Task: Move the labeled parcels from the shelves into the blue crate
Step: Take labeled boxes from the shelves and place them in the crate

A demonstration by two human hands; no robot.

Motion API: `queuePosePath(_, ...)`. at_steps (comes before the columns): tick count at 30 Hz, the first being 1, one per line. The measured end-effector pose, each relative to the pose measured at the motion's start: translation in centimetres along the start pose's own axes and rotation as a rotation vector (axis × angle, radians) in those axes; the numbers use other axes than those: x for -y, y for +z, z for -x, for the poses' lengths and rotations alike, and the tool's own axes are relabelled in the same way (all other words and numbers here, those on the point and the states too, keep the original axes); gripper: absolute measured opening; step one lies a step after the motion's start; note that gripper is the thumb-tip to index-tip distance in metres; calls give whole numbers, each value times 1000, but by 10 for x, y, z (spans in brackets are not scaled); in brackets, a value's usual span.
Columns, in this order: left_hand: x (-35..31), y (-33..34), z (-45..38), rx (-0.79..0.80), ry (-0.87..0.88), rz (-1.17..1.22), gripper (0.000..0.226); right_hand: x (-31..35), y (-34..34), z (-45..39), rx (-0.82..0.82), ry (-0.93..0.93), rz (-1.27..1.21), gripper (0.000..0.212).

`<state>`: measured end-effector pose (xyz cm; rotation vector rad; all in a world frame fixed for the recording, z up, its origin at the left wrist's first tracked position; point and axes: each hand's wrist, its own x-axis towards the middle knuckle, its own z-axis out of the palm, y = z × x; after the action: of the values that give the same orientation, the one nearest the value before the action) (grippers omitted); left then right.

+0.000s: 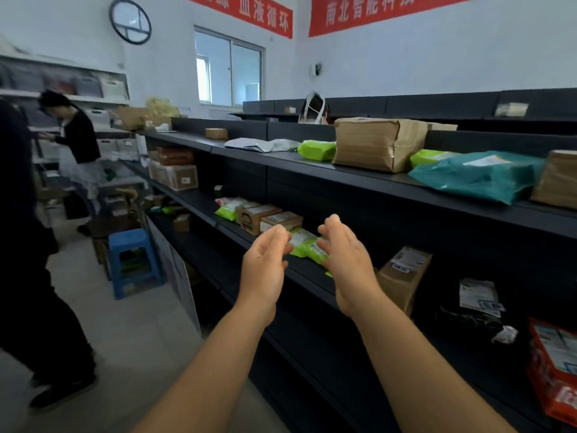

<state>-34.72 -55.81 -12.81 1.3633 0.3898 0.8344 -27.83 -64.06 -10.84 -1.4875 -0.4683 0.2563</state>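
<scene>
A lime-green labeled parcel (304,245) lies on the middle shelf (309,276) of a dark rack. My left hand (265,264) and my right hand (346,260) reach toward it from either side, fingers apart, holding nothing. The fingertips are at the parcel's edges; contact is unclear. Two small cardboard boxes (265,217) sit just behind it, and a taller labeled box (402,276) stands to its right. No blue crate is in view.
The top shelf carries a large taped box (374,143), green bags (315,150) and a teal bag (477,175). A red parcel (554,370) lies low at the right. A blue stool (132,260) stands in the aisle. Two people (28,245) stand at the left.
</scene>
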Motion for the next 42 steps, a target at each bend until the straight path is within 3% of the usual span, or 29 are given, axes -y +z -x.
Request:
queuePosePath(7,-16,-27,-58,-21,40,33,19,17,52,-44,47,-68,9,18)
queuePosePath(17,-21,-26,-167,-9,114,6,7,25,85,-147,10,-150,19,22)
queuePosePath(24,-16,4,-271,36,150,-9,12,30,92,-251,-5,-222,-10,22)
queuePosePath(33,-8,45,-375,46,215,-34,15,36,89,-349,-86,-239,94,61)
queuePosePath(35,-5,52,-392,81,237,-64,30,35,87,-362,-123,-238,161,68)
queuePosePath(37,-4,59,-406,144,240,-75,41,34,86,-375,-144,-244,252,72)
queuePosePath(42,2,77,-456,250,229,-137,43,33,84,-403,-171,-254,551,71)
